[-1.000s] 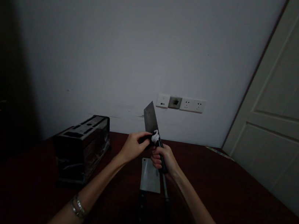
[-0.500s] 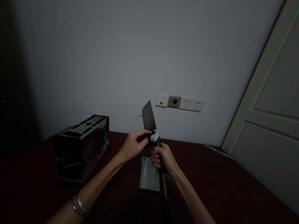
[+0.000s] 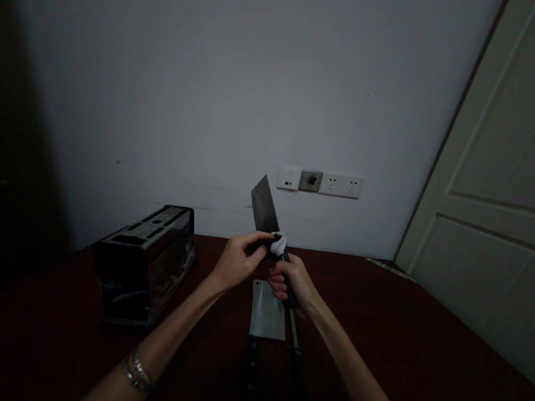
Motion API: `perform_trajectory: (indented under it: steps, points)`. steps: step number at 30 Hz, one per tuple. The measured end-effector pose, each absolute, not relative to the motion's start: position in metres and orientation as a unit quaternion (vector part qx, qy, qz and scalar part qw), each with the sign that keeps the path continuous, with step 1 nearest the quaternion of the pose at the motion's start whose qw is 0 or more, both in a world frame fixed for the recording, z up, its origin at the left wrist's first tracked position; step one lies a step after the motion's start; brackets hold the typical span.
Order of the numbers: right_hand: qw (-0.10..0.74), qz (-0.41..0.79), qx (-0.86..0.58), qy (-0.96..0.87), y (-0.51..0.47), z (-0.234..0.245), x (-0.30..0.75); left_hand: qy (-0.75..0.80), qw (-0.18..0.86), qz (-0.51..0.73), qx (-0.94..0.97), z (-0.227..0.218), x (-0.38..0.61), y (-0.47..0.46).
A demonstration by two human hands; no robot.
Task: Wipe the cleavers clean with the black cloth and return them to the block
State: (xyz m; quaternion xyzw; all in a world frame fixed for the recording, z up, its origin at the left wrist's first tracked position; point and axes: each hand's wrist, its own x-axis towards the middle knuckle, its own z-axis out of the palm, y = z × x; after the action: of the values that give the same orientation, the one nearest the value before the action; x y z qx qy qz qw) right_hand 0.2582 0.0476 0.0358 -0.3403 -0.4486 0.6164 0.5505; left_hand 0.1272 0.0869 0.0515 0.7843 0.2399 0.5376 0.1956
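Observation:
A kitchen knife (image 3: pixel 265 208) with a broad grey blade is held up in the middle, its tip pointing away and a little left. My right hand (image 3: pixel 294 282) is wrapped round its black handle. A bunched white piece (image 3: pixel 278 244), like cloth or tissue, sits where the blade meets the handle. My left hand (image 3: pixel 238 259) has thumb and forefinger bent in a pinch against that spot, beside the white piece; what lies between them is dark and unclear. Below, a cleaver (image 3: pixel 269 313) lies flat, handle toward me. Beside it is a thin metal rod (image 3: pixel 294 334) with a dark handle, perhaps a sharpening steel.
On the left of the dark red table (image 3: pixel 402 339) stands a black knife block (image 3: pixel 144 263) with slots on top. Behind are a pale wall with sockets (image 3: pixel 340 185) and, at right, a light door (image 3: pixel 507 194). A flat strip (image 3: pixel 390 269) lies by the far right edge.
The view has shifted very slightly. Both hands keep their hold, and the blade has tipped a touch up and to the left.

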Motion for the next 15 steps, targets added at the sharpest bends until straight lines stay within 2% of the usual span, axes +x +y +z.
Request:
perform_trajectory:
  steps: [4, 9, 15]
  points:
    - [0.548, 0.641, -0.314, -0.436, 0.046, 0.039, 0.258, 0.244, 0.206, 0.539, 0.779, 0.054, 0.128, 0.088]
    - [0.535, 0.717, -0.198, -0.399, 0.045, 0.041, 0.261, 0.288, 0.217, 0.603, 0.712, 0.065, 0.123, 0.089]
    - [0.522, 0.772, -0.131, -0.338, 0.051, 0.032, 0.263, 0.296, 0.137, 0.602, 0.728, 0.075, 0.113, 0.085]
